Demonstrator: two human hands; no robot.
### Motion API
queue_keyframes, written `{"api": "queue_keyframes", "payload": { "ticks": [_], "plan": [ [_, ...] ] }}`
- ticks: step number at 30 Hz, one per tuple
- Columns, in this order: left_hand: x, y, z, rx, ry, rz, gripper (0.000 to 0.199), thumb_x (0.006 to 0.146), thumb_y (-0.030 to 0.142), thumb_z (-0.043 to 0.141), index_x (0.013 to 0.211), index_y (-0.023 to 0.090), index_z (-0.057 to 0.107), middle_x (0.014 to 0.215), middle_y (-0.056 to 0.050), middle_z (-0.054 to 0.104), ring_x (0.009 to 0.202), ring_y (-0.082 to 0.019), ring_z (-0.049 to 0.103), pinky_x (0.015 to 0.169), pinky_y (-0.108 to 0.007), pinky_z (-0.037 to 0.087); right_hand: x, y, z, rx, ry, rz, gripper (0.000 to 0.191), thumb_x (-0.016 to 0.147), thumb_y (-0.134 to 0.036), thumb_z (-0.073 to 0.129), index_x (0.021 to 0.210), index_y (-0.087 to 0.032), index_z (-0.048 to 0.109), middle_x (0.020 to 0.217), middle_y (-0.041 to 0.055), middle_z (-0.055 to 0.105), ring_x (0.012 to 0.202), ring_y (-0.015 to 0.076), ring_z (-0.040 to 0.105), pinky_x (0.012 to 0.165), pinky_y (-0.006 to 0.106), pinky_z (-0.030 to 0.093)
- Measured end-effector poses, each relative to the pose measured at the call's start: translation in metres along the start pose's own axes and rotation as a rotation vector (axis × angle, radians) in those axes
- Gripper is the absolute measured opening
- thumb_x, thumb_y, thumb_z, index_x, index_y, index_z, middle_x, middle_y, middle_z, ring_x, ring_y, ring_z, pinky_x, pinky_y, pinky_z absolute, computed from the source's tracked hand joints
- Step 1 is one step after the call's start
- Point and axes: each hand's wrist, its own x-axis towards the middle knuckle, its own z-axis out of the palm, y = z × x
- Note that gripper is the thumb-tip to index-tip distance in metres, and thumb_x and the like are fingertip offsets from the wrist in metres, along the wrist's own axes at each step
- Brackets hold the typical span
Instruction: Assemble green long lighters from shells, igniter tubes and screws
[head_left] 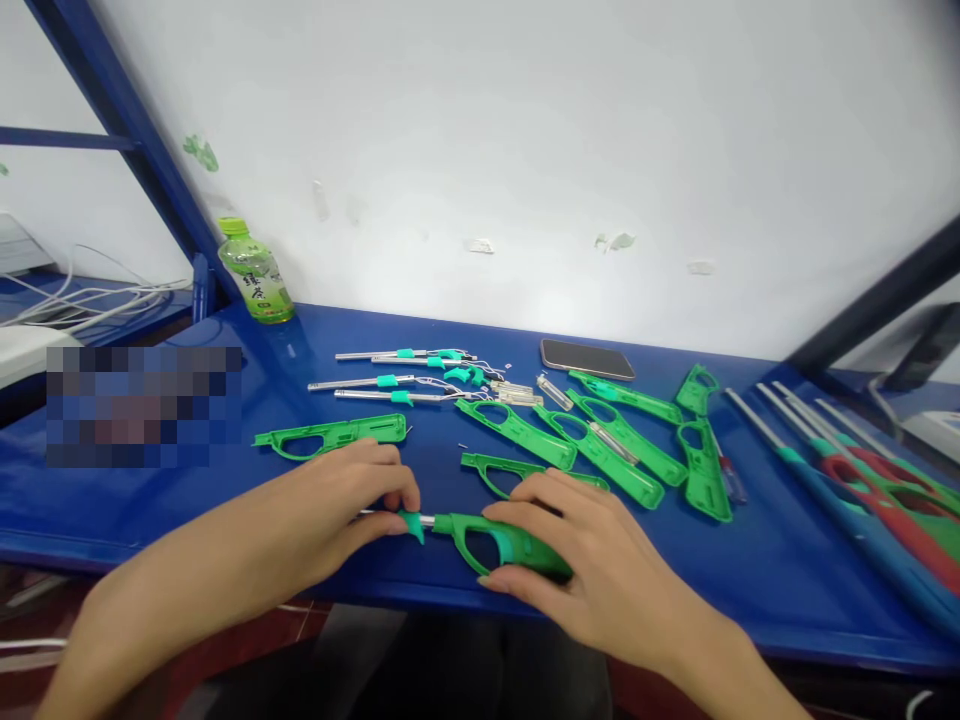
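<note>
My right hand [581,545] is closed around a green lighter handle [459,535], a long-necked type with a looped grip and a teal trigger [504,546]. A thin metal tube comes out of its left end. On that tube sits a small teal collar [413,525], pinched between the thumb and fingers of my left hand [360,495]. Part of the tube is hidden behind the left fingers, and the handle's rear end lies under my right palm. Just behind my hands are a green handle half [337,431] and another green half [480,463].
Several metal lighter tubes [360,384] with wires and teal parts lie behind. More green shells [517,430], a phone [587,358] and a screwdriver [732,482] lie right of them. Finished-looking lighters [862,500] fill the far right; a tea bottle [256,275] stands back left.
</note>
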Motion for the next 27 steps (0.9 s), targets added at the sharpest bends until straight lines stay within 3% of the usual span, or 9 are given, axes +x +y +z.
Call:
{"api": "queue_keyframes", "payload": {
  "ticks": [6, 13, 19, 24, 27],
  "plan": [
    [0.006, 0.013, 0.010, 0.048, 0.023, 0.050, 0.023, 0.112, 0.019, 0.052, 0.113, 0.036, 0.069, 0.117, 0.005, 0.068, 0.111, -0.015, 0.064, 0.096, -0.026, 0.043, -0.001, -0.001, 0.001, 0.015, 0.019, 0.010, 0.037, 0.103, -0.054, 0.073, 0.127, -0.026, 0.076, 0.113, 0.0040, 0.077, 0.101, 0.0262, 0.074, 0.085, 0.043, 0.057],
    [0.006, 0.015, 0.012, 0.128, 0.062, 0.028, 0.016, 0.107, 0.025, 0.065, 0.117, 0.036, 0.071, 0.120, 0.003, 0.072, 0.115, -0.020, 0.067, 0.096, -0.030, 0.047, -0.001, -0.003, 0.000, -0.008, 0.028, 0.010, 0.035, 0.103, -0.053, 0.074, 0.126, -0.027, 0.076, 0.114, 0.0049, 0.077, 0.101, 0.0272, 0.075, 0.084, 0.044, 0.058],
    [0.006, 0.017, 0.018, 0.192, 0.070, 0.099, 0.013, 0.109, 0.024, 0.061, 0.117, 0.033, 0.067, 0.119, 0.000, 0.071, 0.108, -0.022, 0.067, 0.095, -0.035, 0.046, -0.001, -0.004, 0.002, -0.056, 0.057, -0.011, 0.052, 0.088, -0.059, 0.089, 0.127, -0.027, 0.075, 0.114, 0.0041, 0.079, 0.101, 0.0302, 0.076, 0.084, 0.046, 0.059],
    [0.002, 0.033, 0.022, 0.203, 0.111, 0.016, 0.011, 0.112, 0.024, 0.054, 0.118, 0.033, 0.059, 0.114, 0.002, 0.067, 0.106, -0.022, 0.062, 0.088, -0.038, 0.039, -0.003, 0.000, 0.005, -0.019, 0.186, -0.031, 0.045, 0.089, -0.057, 0.089, 0.122, -0.027, 0.078, 0.112, 0.0032, 0.082, 0.096, 0.0265, 0.080, 0.086, 0.042, 0.057],
    [0.005, 0.041, 0.022, 0.216, 0.156, 0.060, 0.012, 0.111, 0.019, 0.054, 0.114, 0.030, 0.056, 0.106, 0.002, 0.065, 0.100, -0.022, 0.061, 0.098, -0.041, 0.035, -0.004, 0.002, 0.006, -0.025, 0.280, -0.086, 0.043, 0.094, -0.059, 0.083, 0.120, -0.025, 0.080, 0.108, 0.0038, 0.085, 0.093, 0.0246, 0.082, 0.084, 0.040, 0.055]
  ]
}}
